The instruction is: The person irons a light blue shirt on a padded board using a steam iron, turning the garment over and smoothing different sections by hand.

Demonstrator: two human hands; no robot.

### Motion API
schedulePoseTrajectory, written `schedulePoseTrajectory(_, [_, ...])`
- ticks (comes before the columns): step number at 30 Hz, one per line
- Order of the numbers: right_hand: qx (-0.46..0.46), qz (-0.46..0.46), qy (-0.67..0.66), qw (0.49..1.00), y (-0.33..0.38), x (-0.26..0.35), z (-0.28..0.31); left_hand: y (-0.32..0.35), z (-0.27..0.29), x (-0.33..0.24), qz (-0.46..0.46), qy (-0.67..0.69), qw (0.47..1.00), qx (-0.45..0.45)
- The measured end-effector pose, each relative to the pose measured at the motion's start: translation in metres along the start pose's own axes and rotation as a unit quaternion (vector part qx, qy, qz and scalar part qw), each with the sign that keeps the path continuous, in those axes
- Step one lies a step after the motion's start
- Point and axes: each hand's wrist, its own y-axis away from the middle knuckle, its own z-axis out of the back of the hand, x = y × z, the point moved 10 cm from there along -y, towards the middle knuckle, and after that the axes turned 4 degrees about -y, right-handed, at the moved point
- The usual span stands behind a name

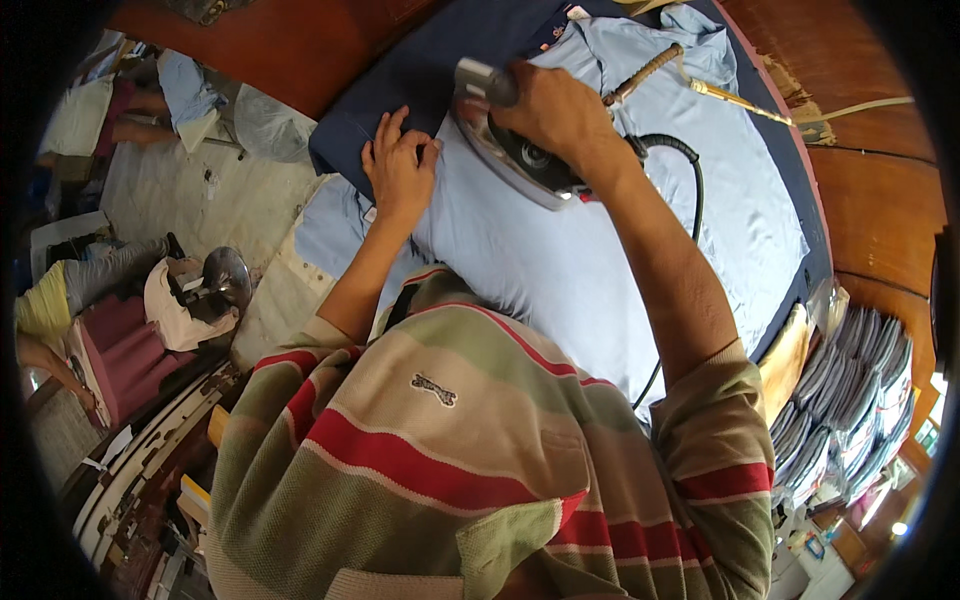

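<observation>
My right hand (562, 108) is wrapped round the handle of a clothes iron (535, 165), which rests on a light blue shirt (590, 265) spread over a dark blue padded ironing surface (385, 90). The iron's tip points away from me. To its left, my left hand (402, 172) pinches the shirt's edge between thumb and forefinger, its other fingers stretched over the dark cover. A black cord (690, 165) bends down from the back of the iron across the cloth. Part of the shirt hangs off the near left side.
A cord wrapped in brown (650, 72) lies across the shirt's far right. Wood panels (880, 210) stand to the right, above stacked folded garments in clear plastic (840, 400). On the left, other people work; a person's hand (80, 395) shows near maroon cloth (125, 350).
</observation>
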Motion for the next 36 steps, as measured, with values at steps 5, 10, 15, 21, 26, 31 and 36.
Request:
schedulePoseTrajectory(5, [0.012,0.006,-0.011,1.0,-0.006,0.005,0.001,-0.002,0.005,0.002,0.001,0.032,0.999,-0.019])
schedulePoseTrajectory(10, [0.048,0.051,-0.016,0.997,0.052,0.003,-0.01,-0.022,0.019,-0.033,-0.069,0.211,0.974,-0.051])
schedulePoseTrajectory(15, [0.032,-0.111,-0.047,0.992,0.099,-0.054,0.009,-0.029,-0.041,-0.052,-0.242,-0.187,0.95,0.068])
schedulePoseTrajectory(21, [-0.025,-0.222,-0.086,0.971,0.098,-0.094,0.039,-0.056,-0.014,-0.042,-0.073,-0.099,0.992,0.006])
schedulePoseTrajectory(26, [-0.047,-0.168,-0.017,0.985,0.08,-0.088,0.032,-0.065,-0.027,-0.038,-0.085,-0.113,0.99,-0.008])
schedulePoseTrajectory(31, [-0.03,-0.151,-0.008,0.988,0.058,-0.071,0.025,-0.066,-0.028,-0.045,-0.117,-0.114,0.986,-0.042])
schedulePoseTrajectory(36, [0.02,-0.113,-0.026,0.993,0.089,-0.065,0.017,-0.073,-0.029,-0.027,-0.101,-0.12,0.987,-0.021])
